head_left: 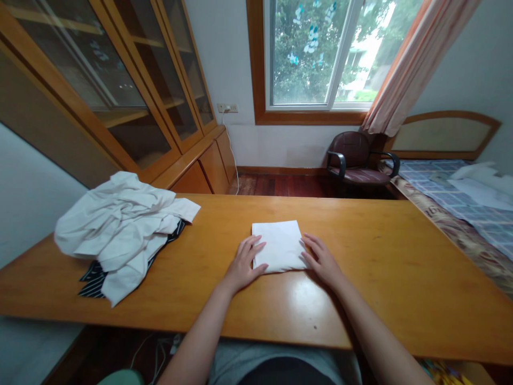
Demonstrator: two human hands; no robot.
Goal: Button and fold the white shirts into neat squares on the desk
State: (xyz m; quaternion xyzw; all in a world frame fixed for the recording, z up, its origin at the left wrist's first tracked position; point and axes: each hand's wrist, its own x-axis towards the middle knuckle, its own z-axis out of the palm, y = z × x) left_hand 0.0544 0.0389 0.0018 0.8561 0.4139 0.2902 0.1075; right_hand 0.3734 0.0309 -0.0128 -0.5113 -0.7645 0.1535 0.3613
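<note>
A white cloth folded into a neat, nearly square packet [278, 247] lies flat on the wooden table in front of me. My left hand [244, 261] rests along its left edge, fingers spread with the tips on the cloth. On the opposite side, my right hand [320, 259] touches the right edge, its fingers apart and stretched out. Neither hand grips the cloth. What kind of item the folded cloth is does not show.
A loose heap of white cloth [120, 224] lies at the table's left, with black striped fabric [94, 280] under it. The wooden table [380, 267] reaches to both sides. Beyond are a glass-door cabinet [160, 80], a dark red armchair [355, 158] and a bed [473, 198].
</note>
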